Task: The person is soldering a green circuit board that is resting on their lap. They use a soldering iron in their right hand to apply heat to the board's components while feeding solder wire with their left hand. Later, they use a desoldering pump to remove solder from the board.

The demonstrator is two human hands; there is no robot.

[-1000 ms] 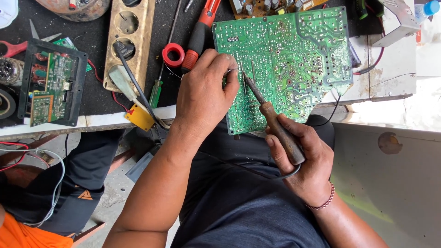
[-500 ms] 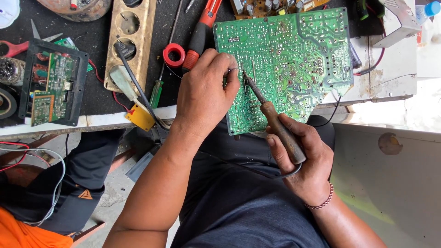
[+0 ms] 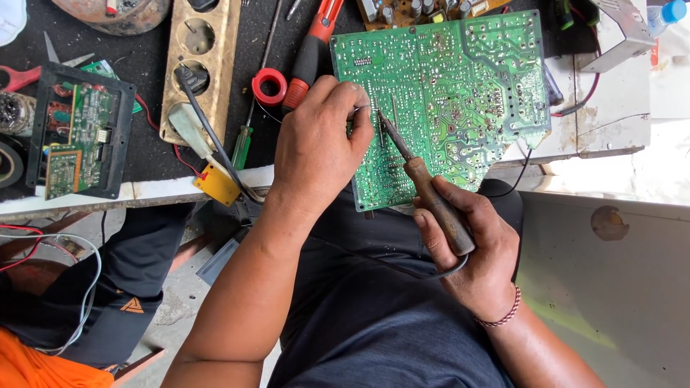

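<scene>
A large green circuit board point(image 3: 460, 93) lies solder side up, overhanging the bench edge above my lap. My left hand point(image 3: 320, 147) rests on its left edge, fingers pinching a thin solder wire point(image 3: 361, 109) held against the board. My right hand point(image 3: 474, 251) grips the brown wooden handle of a soldering iron point(image 3: 431, 197). The iron's tip touches the board close to the left fingertips. Its black cord loops under my right hand.
On the black bench top lie a wooden socket strip point(image 3: 201, 65) with a plug, a red-handled tool point(image 3: 313, 47), a red tape roll point(image 3: 269, 86), a green screwdriver point(image 3: 242, 147), and a small board in a black frame point(image 3: 75, 133). A pale panel point(image 3: 611, 287) stands at right.
Both hands stay where they were. The iron's tip remains on the same patch of the board, with only a slight shift of the view.
</scene>
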